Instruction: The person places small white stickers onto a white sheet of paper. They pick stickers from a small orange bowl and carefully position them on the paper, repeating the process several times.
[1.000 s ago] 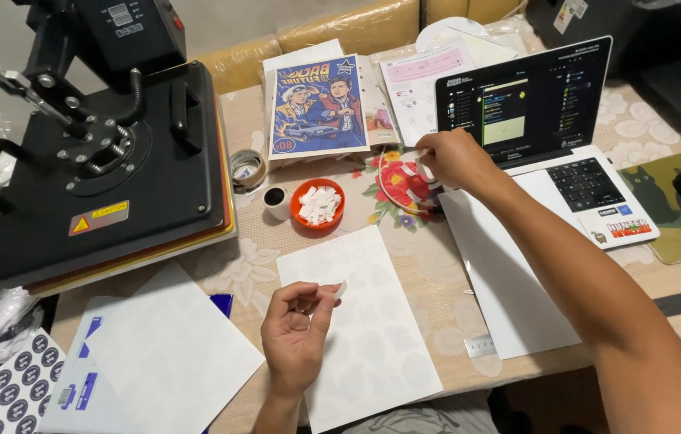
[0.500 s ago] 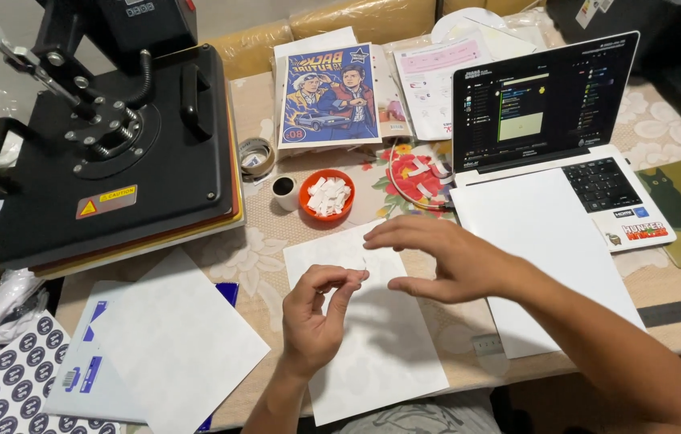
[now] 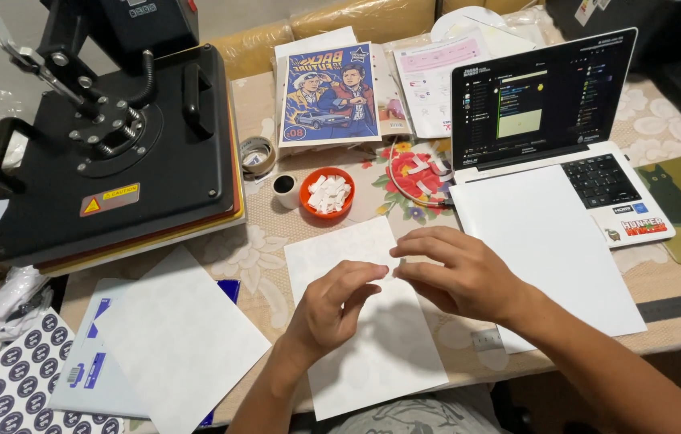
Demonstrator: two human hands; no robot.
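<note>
- White paper sheet (image 3: pixel 373 354) lies flat on the table (image 3: pixel 678 281), dead centre under both our hands.
- Left hand (image 3: pixel 331 309) hovers over the sheet, fingers curled towards a pinch; we cannot tell if they hold anything.
- Right hand (image 3: pixel 457 273) at 2 o'clock of the left, fingers bent, tips nearly meeting the left's; what they pinch is hidden.
- Sheet looks thin, light, floppy, likely to crease; we judge an edge or corner the best place to grip.
- Red bowl (image 3: pixel 327 193) of white bits at 12 o'clock, press (image 3: pixel 107 145) at 10, laptop (image 3: pixel 549 120) at 2.
</note>
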